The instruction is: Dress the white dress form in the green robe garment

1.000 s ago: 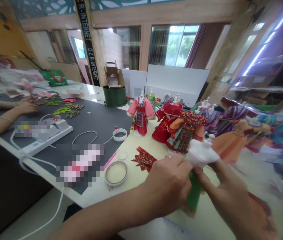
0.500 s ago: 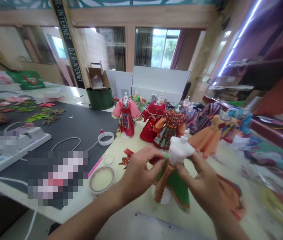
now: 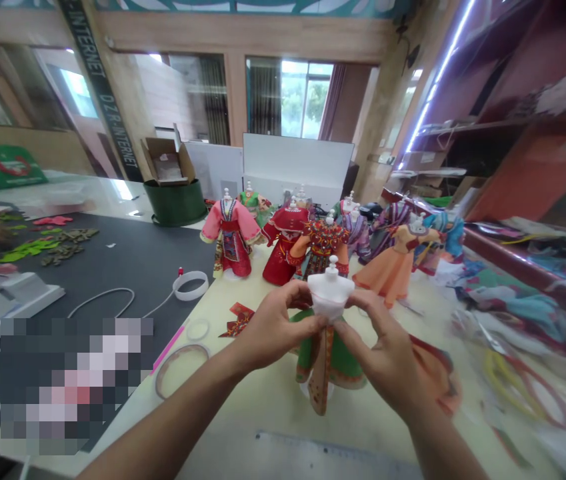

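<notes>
Between my hands stands a small white dress-form (image 3: 331,293), upright, with a knob on its neck. A green doll skirt (image 3: 347,360) hangs from its waist, with an orange patterned strip (image 3: 319,380) down the middle. My left hand (image 3: 279,323) is closed at the waist from the left, its thumb pressing the top of the skirt and its fingers behind the form. From the right, my right hand (image 3: 381,347) grips the same waistband, thumb in front and fingers behind. The two thumbs nearly meet above the strip. The form's base is partly hidden beneath the skirt.
Several dressed doll forms stand behind, among them one in a pink robe (image 3: 233,230). A tape roll (image 3: 159,375) and a red patterned piece (image 3: 237,320) lie left. Orange cloth (image 3: 437,373) and yellow-handled scissors (image 3: 505,380) lie right; a ruler (image 3: 323,453) lies in front.
The dress-form has gone from tilted to upright, and its orange strip has turned to the middle. My left hand now presses at the waist. The view has swung right.
</notes>
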Demonstrator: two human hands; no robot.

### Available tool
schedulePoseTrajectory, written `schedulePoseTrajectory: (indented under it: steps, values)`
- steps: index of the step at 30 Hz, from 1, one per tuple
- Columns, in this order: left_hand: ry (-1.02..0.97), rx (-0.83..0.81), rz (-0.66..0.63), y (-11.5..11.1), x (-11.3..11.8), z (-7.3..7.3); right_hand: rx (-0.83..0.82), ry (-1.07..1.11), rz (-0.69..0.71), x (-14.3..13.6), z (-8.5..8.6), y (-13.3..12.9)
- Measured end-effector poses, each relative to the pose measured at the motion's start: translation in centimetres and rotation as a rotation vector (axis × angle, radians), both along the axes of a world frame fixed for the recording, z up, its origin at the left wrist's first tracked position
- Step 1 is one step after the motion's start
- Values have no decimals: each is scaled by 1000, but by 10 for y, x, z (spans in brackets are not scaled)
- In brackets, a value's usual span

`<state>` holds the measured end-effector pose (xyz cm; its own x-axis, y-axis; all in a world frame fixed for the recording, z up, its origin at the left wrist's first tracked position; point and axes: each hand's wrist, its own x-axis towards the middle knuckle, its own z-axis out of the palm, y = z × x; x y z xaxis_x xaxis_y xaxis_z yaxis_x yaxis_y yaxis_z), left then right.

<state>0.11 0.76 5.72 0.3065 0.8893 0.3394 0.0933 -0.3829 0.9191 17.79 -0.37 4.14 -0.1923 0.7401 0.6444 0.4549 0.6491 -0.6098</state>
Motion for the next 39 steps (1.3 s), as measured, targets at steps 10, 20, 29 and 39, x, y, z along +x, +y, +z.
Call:
schedulePoseTrajectory:
  steps: [10,20,29,39]
  values:
    - [155,29,50,-1,5,6,165,-72,-189,-17,-20,-22]
    - [249,114,80,-2,9,14,194,-24,-134,-11,-13,-24]
    - [279,77,58,-2,12,17,249,94,-52,-8,-4,-17]
    - [320,115,98,-5,13,14,296,30,61,10,-10,-10]
